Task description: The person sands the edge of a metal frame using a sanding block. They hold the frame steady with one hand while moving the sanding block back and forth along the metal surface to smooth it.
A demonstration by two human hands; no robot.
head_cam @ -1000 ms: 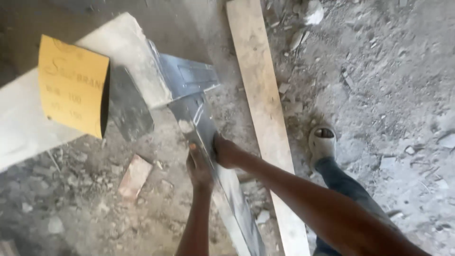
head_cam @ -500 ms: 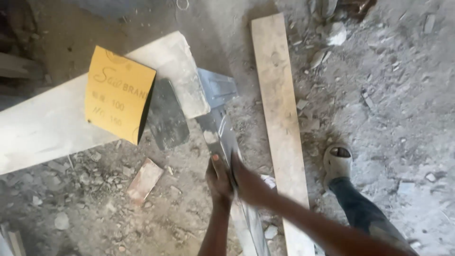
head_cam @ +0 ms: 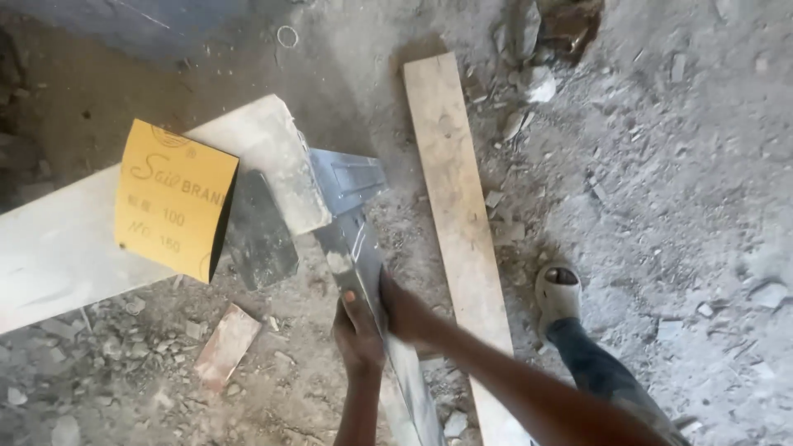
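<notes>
Both hands now sit together mid-strip: left hand [head_cam: 357, 334] and right hand [head_cam: 406, 312] each have a clenched grip on the long metal strip [head_cam: 363, 264], left from the 9 o'clock side, right from 3 o'clock. A second ago they were spread along it, and the view has shifted, so the strip looks steadied, its far end still tucked under the pale stone slab [head_cam: 74, 239] at 11 o'clock. Yellow sandpaper sheet [head_cam: 175, 198] lies on the slab; wooden plank [head_cam: 458, 215] at 1 o'clock, sandalled foot [head_cam: 557, 289] at 3 o'clock, brick piece [head_cam: 225, 343] at 8 o'clock.
</notes>
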